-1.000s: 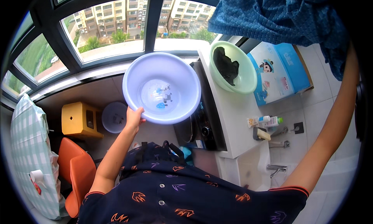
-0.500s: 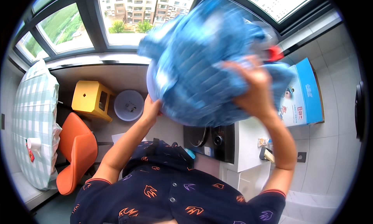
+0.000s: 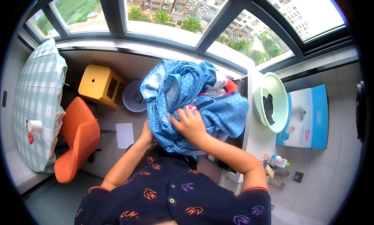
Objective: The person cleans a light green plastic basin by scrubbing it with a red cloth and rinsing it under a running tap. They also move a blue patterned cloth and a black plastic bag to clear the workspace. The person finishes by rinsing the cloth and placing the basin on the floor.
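Observation:
A heap of blue patterned cloth, with a bit of red and white fabric showing at its top, fills the basin I carry in front of my chest. The basin itself is almost wholly hidden under the cloth. My right hand presses down on top of the cloth, fingers spread and gripping it. My left hand is under the heap's left side, holding the basin from below; only its wrist and heel show.
A green basin with dark cloth in it stands on the white counter at the right, beside a blue-and-white box. Small bottles lie lower. On the floor stand a yellow stool, a pale basin and an orange chair.
One second ago my left hand held the empty pale-blue basin while my right held the cloth high. The cloth has since come down into the basin, and the load now sits lower, close to my chest.

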